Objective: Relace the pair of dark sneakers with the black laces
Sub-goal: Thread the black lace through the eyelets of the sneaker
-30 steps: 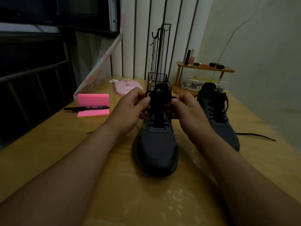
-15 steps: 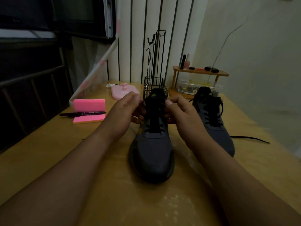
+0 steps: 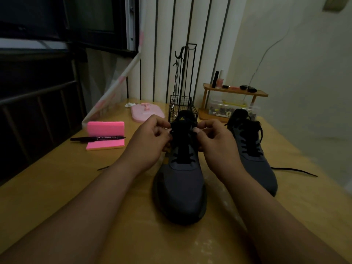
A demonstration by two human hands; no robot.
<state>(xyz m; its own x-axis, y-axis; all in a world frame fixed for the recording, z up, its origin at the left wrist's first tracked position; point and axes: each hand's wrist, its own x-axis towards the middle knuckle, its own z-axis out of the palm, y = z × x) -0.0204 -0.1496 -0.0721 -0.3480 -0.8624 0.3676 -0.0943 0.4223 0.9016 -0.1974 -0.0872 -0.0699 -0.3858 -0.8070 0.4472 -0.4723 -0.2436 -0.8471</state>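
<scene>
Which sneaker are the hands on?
The centre sneaker, nearer the camera: left hand and right hand pinch its black lace by the tongue. The other sneaker stands untouched.

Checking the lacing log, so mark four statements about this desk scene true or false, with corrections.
1. Both the left hand and the right hand pinch the black lace at the top of the near dark grey fabric sneaker. True.
2. The second dark grey sneaker lies on its side. False: it stands upright on its sole.
3. A black marker pen rests on the pink foam block. True.
4. The black wire basket stands in front of the near sneaker. False: it stands behind it.
</scene>
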